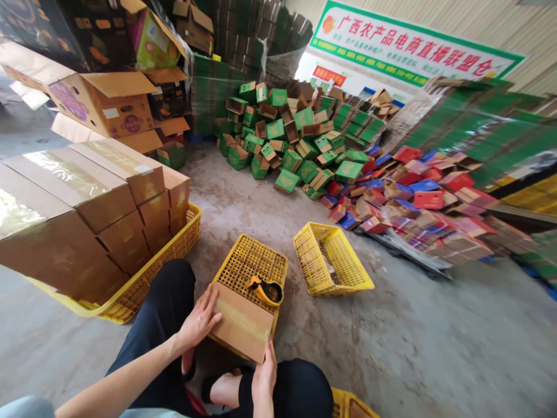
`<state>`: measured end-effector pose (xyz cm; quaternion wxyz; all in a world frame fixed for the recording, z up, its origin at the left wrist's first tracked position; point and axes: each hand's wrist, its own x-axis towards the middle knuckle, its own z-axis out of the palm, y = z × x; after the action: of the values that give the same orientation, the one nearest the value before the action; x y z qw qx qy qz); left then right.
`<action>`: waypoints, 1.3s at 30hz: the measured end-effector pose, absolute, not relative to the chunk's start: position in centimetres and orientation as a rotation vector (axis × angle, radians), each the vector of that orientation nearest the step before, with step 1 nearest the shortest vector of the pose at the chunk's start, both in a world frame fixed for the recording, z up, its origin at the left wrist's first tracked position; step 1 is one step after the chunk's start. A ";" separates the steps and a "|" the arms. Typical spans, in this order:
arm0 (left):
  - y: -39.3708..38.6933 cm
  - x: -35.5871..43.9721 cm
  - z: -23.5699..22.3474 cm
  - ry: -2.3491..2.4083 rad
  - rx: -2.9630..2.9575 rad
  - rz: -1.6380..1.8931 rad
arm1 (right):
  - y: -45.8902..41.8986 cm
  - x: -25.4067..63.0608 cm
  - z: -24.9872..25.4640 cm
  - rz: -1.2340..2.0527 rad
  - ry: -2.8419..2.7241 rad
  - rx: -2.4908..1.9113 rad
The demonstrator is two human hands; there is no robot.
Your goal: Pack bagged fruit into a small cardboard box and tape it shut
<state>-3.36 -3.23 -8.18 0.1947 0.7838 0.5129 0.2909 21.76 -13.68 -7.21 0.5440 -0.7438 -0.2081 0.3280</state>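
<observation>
A flat brown cardboard box with a strip of tape along its top rests on an upturned yellow plastic crate between my knees. My left hand holds the box's left edge, fingers stretched along its top and side. At its near right corner, my right hand grips the side, with fingertips at the edge; part of that hand's grip is hidden. Just beyond the box, a yellow and black tape dispenser lies on the crate.
Taped brown boxes fill a large yellow basket at my left. Another yellow basket stands ahead to the right. Piles of green cartons and red-and-blue cartons lie farther off. A crate corner shows by my right knee.
</observation>
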 end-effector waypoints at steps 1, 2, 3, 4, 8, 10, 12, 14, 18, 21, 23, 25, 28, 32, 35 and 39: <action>-3.2 -3.3 -8.2 1.438 2.195 0.814 | -13.6 21.7 -7.0 0.770 -0.487 -1.775; -3.3 -3.3 -8.2 1.438 2.193 0.814 | -13.6 21.6 -6.8 0.755 -0.485 -1.790; -3.3 -3.3 -8.1 1.437 2.192 0.814 | -13.6 21.5 -6.6 0.735 -0.498 -1.807; -3.3 -3.3 -8.1 1.435 2.193 0.814 | -13.6 21.5 -6.4 0.712 -0.533 -1.818; -3.2 -3.3 -8.0 1.432 2.200 0.800 | -13.8 21.6 -6.0 0.660 -0.627 -1.842; -3.2 -3.3 -8.1 1.443 2.204 0.787 | -13.5 21.9 -6.0 0.668 -0.661 -1.878; -3.1 -3.2 -8.2 1.453 2.214 0.778 | -13.0 22.2 -6.1 0.661 -0.733 -1.947; -3.1 -3.2 -8.2 1.463 2.224 0.777 | -12.4 22.4 -6.1 0.619 -0.831 -2.019; -3.1 -3.2 -8.1 1.485 2.263 0.772 | -12.2 22.1 -5.8 0.391 -1.133 -2.095; -3.1 -3.2 -8.1 1.484 2.281 0.775 | -12.9 21.2 -5.2 0.113 -1.395 -2.222; -3.1 -3.1 -8.2 1.480 2.269 0.775 | -13.4 20.3 -4.8 -0.019 -1.543 -2.309; -3.2 -3.0 -8.3 1.479 2.245 0.772 | -13.7 19.4 -4.5 -0.094 -1.656 -2.350; -3.2 -2.8 -8.5 1.468 2.188 0.757 | -13.6 18.0 -4.4 -0.161 -1.740 -2.367; -2.7 -2.9 -8.7 1.433 2.066 0.693 | -13.1 15.9 -4.8 -0.143 -1.799 -2.319; -2.0 -3.3 -8.5 1.379 1.962 0.619 | -12.6 13.8 -5.2 -0.065 -1.841 -2.251; -1.1 -3.7 -8.0 1.323 1.805 0.563 | -11.6 11.0 -5.3 0.060 -1.872 -2.146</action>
<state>-3.74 -1.06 -7.97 0.4050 0.7152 0.5240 0.2231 10.97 -11.57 -5.28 0.1461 -0.7454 -0.6501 0.0207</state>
